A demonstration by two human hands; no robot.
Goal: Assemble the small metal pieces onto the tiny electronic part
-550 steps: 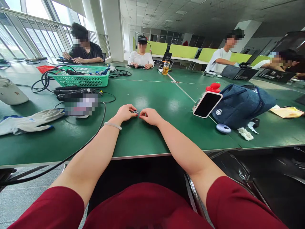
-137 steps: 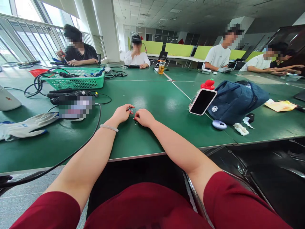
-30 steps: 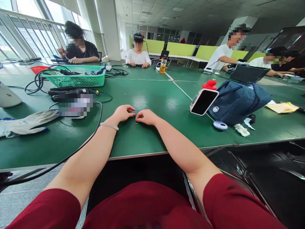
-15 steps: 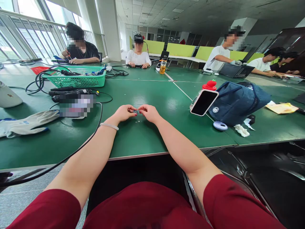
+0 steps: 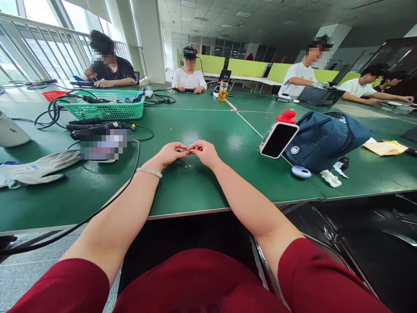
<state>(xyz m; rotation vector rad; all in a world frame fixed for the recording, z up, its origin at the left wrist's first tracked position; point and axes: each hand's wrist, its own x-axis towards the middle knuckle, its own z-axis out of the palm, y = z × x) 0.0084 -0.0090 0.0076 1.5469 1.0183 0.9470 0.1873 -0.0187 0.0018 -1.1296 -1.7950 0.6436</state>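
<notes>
My left hand (image 5: 171,153) and my right hand (image 5: 204,152) meet just above the green table (image 5: 195,191), fingertips pinched together on a tiny dark part (image 5: 186,151) held between them. I cannot make out what the part is. A second tiny piece (image 5: 187,166) lies on the table right below the hands. A pale bracelet (image 5: 149,172) circles my left wrist.
A phone (image 5: 279,139) leans against a bottle with a red cap (image 5: 287,116) beside a blue bag (image 5: 329,137). Left are white gloves (image 5: 35,168), black cables (image 5: 97,126) and a green basket (image 5: 106,105). Several people sit at the far side.
My right hand rose from the table and joined the left on the small part; both hands lifted slightly. A tiny piece stays on the table below.
</notes>
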